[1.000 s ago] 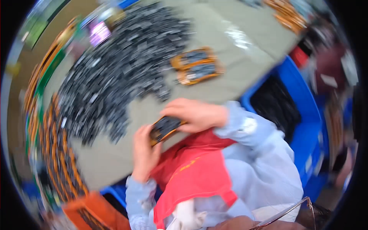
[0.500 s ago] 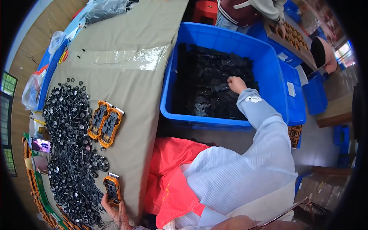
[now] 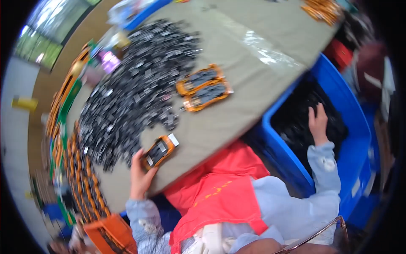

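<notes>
My left hand (image 3: 139, 175) holds an orange tray (image 3: 159, 151) with dark parts in it, resting at the near edge of the brown table (image 3: 249, 101). My right hand (image 3: 318, 122) reaches out to the right into a big blue bin (image 3: 296, 169) filled with black parts (image 3: 334, 127); its fingers are spread over them and grip nothing I can see. A large heap of small black parts (image 3: 135, 91) covers the table just beyond my left hand. Two more orange trays (image 3: 204, 87) lie side by side on the table past the heap.
Rows of stacked orange trays (image 3: 80, 178) line the table's left edge, with an orange crate (image 3: 112, 235) low on the left. More orange trays (image 3: 323, 10) sit at the far right corner. A clear tape patch (image 3: 270, 55) shines on the table. My red apron (image 3: 215, 194) fills the foreground.
The view has swung back left toward the table. My left hand still holds the orange tray, now further onto the table. My right hand stays in the blue bin.
</notes>
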Demonstrator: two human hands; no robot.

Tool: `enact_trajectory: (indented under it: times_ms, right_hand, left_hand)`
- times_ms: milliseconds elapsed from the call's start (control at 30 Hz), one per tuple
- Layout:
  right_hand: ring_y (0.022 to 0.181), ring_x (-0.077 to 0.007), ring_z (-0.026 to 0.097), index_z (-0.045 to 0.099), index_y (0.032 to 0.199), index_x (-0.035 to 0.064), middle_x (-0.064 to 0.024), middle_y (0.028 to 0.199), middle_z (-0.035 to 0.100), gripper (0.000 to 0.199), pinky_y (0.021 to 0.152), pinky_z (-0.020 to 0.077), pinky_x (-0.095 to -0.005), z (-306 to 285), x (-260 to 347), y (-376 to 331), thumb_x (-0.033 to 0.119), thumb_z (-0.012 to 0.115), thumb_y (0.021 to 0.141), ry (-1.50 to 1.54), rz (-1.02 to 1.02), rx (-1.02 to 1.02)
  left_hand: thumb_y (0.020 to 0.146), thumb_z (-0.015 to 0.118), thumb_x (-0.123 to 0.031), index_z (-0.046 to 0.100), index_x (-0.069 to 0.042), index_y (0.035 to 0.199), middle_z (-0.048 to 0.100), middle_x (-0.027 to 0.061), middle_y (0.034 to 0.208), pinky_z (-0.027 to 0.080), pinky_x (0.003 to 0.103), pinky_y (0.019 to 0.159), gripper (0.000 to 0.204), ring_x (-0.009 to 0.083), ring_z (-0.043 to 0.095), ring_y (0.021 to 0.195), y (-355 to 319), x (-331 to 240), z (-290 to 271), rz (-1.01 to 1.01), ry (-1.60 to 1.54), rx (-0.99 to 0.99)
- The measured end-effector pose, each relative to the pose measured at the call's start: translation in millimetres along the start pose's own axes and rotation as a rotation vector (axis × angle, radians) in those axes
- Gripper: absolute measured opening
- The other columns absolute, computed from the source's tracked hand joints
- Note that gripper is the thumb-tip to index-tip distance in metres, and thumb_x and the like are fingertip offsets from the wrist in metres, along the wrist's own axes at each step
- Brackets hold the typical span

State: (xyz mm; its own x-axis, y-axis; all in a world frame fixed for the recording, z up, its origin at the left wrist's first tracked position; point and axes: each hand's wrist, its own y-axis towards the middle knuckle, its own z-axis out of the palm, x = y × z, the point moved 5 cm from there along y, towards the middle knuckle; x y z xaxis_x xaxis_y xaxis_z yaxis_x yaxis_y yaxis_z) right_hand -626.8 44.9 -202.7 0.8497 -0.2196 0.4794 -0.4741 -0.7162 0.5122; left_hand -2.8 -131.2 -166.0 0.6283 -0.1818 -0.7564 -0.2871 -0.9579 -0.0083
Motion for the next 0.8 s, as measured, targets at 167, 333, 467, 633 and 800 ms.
enact_trajectory:
  times_ms: [167, 333, 467, 633, 800]
  right_hand:
    - [0.084, -0.0337, 0.062, 0.061, 0.109, 0.0014, -0.0141, 0.098, 0.063, 0.029, 0.075, 0.0524, -0.0414, 46, 280, 30, -0.002, 0.066, 0.081, 0.344, -0.771, 0.148]
    - [0.103, -0.0362, 0.060, 0.061, 0.110, 0.0034, -0.0165, 0.116, 0.062, 0.040, 0.088, 0.0478, -0.0437, 119, 341, 12, 0.009, 0.077, 0.074, 0.352, -0.913, 0.499]
    - [0.113, -0.0392, 0.056, 0.062, 0.111, 0.0046, -0.0186, 0.124, 0.060, 0.042, 0.097, 0.0442, -0.0454, 147, 318, 6, 0.011, 0.078, 0.073, 0.438, -0.834, 0.596]
    - [0.112, -0.0376, 0.056, 0.065, 0.108, 0.0058, -0.0168, 0.122, 0.061, 0.040, 0.095, 0.0447, -0.0466, 133, 351, 21, 0.011, 0.079, 0.071, 0.475, -0.783, 0.629]
    - [0.107, -0.0329, 0.058, 0.067, 0.106, 0.0092, -0.0118, 0.118, 0.062, 0.042, 0.091, 0.0457, -0.0466, 127, 450, 17, 0.013, 0.080, 0.067, 0.513, -1.115, 0.674]
  left_hand:
    - [0.070, 0.078, 0.002, 0.043, -0.005, 0.140, 0.056, 0.0146, 0.123, 0.046, 0.036, 0.098, 0.079, 0.0281, 0.055, 0.117, -8, -2, -5, 0.034, -0.010, -0.041]
    - [0.068, 0.078, 0.002, 0.043, -0.004, 0.140, 0.055, 0.0167, 0.123, 0.045, 0.039, 0.099, 0.081, 0.0327, 0.053, 0.116, -8, -5, -14, 0.120, 0.014, -0.071]
    - [0.067, 0.080, 0.001, 0.042, -0.007, 0.143, 0.057, 0.0136, 0.126, 0.046, 0.037, 0.098, 0.086, 0.0290, 0.055, 0.115, -11, -2, -17, 0.163, 0.017, -0.151]
    - [0.067, 0.080, 0.001, 0.039, -0.005, 0.144, 0.057, 0.0144, 0.126, 0.042, 0.040, 0.102, 0.087, 0.0325, 0.053, 0.116, -11, -1, -13, 0.167, -0.046, -0.183]
    - [0.068, 0.078, 0.000, 0.037, -0.005, 0.145, 0.056, 0.0159, 0.125, 0.041, 0.042, 0.102, 0.087, 0.0359, 0.050, 0.115, -15, 3, -10, 0.142, -0.111, -0.169]
